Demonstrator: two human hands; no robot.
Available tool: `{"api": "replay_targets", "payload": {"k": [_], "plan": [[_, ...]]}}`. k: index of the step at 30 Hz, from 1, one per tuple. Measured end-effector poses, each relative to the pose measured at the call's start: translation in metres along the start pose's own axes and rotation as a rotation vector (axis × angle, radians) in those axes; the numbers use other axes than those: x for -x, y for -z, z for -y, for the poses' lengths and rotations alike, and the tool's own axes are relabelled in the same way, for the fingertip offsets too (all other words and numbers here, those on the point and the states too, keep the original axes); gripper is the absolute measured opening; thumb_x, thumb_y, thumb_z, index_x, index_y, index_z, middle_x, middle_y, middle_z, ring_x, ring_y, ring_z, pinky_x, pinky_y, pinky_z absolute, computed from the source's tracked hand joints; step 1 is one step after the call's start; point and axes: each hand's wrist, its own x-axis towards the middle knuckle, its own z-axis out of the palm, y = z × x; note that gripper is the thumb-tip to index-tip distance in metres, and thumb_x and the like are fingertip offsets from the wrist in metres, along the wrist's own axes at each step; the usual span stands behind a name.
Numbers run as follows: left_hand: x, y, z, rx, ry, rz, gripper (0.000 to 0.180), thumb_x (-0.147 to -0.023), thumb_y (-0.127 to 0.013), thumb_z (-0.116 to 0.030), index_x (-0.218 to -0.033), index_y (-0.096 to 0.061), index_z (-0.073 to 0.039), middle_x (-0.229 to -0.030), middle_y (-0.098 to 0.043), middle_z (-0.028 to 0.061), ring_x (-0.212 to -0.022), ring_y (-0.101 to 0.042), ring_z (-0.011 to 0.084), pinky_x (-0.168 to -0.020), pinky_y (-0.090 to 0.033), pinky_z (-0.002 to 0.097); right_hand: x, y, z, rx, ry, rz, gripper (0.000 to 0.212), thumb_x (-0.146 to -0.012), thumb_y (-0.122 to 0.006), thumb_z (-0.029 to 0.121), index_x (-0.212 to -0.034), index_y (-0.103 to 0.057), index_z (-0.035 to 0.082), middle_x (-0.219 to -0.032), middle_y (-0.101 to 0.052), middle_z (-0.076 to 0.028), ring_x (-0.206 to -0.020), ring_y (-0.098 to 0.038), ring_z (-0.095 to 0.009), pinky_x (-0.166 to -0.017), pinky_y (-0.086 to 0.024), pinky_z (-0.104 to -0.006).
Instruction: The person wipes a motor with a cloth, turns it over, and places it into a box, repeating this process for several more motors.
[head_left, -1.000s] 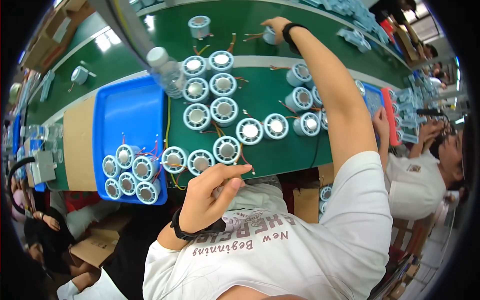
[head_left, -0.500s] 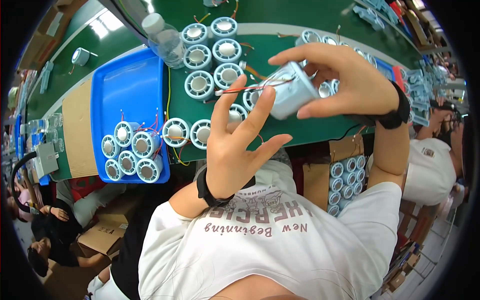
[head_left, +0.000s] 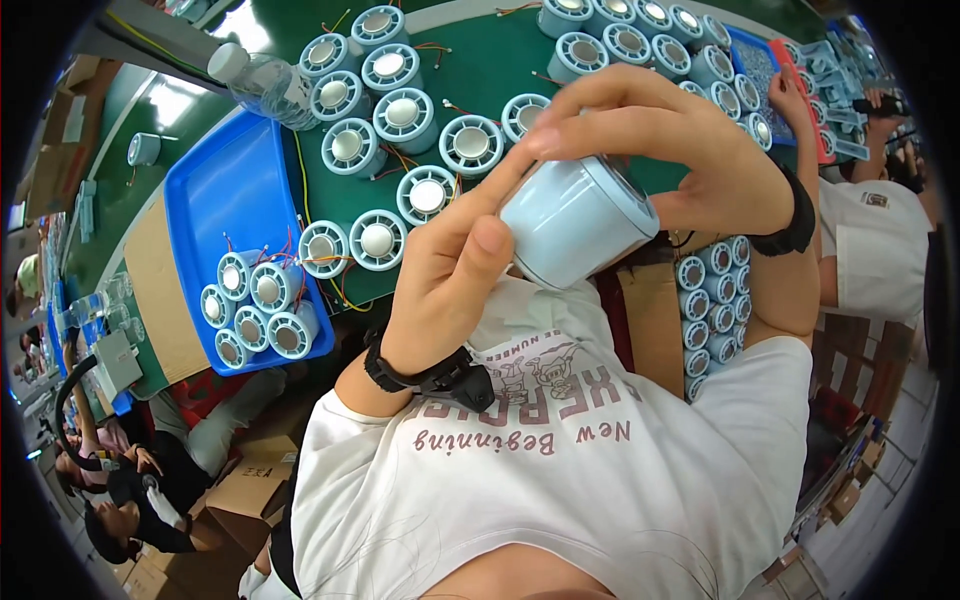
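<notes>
Over the table's near edge, both my hands hold a light-blue cylindrical housing (head_left: 570, 222), tilted with its smooth side showing. My left hand (head_left: 445, 265) closes on its left end, with the thumb in front and the fingers stretched along its far side. From the right, my right hand (head_left: 695, 145) curls over the top, its fingertips meeting those of the left. The far end of the housing and any wires on it are hidden by my hands. Similar housings with slotted rims and silver round centres, such as one (head_left: 378, 238) left of my hands, stand close by.
A blue tray (head_left: 215, 170) at the left holds several housings with thin wires. Behind it stands a clear bottle (head_left: 265, 90). More housings (head_left: 625, 42) crowd the green table's far right. A cardboard box (head_left: 650, 310) of housings sits below the edge; a co-worker's arm (head_left: 795, 115) reaches in at right.
My left hand has gone from spread fingers beside the wires to gripping the housing's left end. The housing has turned and come nearer to me. The view has shifted a little.
</notes>
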Motion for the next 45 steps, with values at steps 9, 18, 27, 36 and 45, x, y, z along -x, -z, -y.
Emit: {"api": "replay_targets", "payload": {"k": [9,18,27,36,45], "plan": [[0.001,-0.01,-0.008,-0.445,-0.061,0.091,0.086,-0.091,-0.045,-0.066,-0.138,-0.042,0.006,-0.131,-0.054,0.0167,-0.118,-0.053,0.0184,-0.093,-0.045,0.03,0.01,0.004,0.01,-0.079,-0.185,0.028,0.084,-0.058,-0.09,0.042,-0.127,-0.059,0.004,-0.11,-0.063,-0.009,-0.086,-0.062,-0.018,-0.07,-0.051,-0.0251],[-0.004,-0.005,-0.001,0.056,0.357,0.29,0.075,-0.099,-0.033,-0.058,-0.142,-0.038,0.004,-0.116,-0.064,0.0142,-0.11,-0.058,0.0173,-0.09,-0.045,0.0294,0.024,-0.013,0.011,0.011,-0.007,-0.165,0.082,-0.061,-0.087,0.048,-0.123,-0.061,0.002,-0.105,-0.06,-0.008,-0.079,-0.058,-0.015,-0.065,-0.048,-0.0251],[0.001,-0.003,0.004,-0.363,0.253,0.133,0.067,-0.102,-0.029,-0.05,-0.142,-0.042,0.002,-0.106,-0.068,0.0125,-0.093,-0.06,0.0133,-0.074,-0.042,0.0249,0.116,-0.049,-0.014,0.384,-0.908,-0.598,0.052,-0.072,-0.081,0.024,-0.119,-0.064,0.009,-0.098,-0.059,-0.006,-0.081,-0.059,-0.017,-0.073,-0.05,-0.0301],[0.003,-0.007,0.01,-0.325,0.207,0.157,0.053,-0.105,-0.035,-0.039,-0.142,-0.045,-0.002,-0.098,-0.07,0.0062,-0.084,-0.051,0.005,-0.072,-0.037,0.0205,0.165,-0.059,-0.09,0.708,-0.983,-0.697,0.055,-0.075,-0.081,0.029,-0.121,-0.062,0.006,-0.103,-0.055,-0.011,-0.093,-0.059,-0.024,-0.078,-0.05,-0.0338],[0.0,0.0,0.012,-0.329,0.219,0.147,0.053,-0.104,-0.037,-0.04,-0.133,-0.052,0.002,-0.096,-0.068,0.0114,-0.088,-0.061,0.0122,-0.068,-0.04,0.0228,0.119,-0.019,-0.05,0.773,-0.902,-0.567,0.048,-0.083,-0.074,0.03,-0.122,-0.062,0.005,-0.108,-0.059,-0.013,-0.092,-0.06,-0.028,-0.079,-0.05,-0.0343]]}}
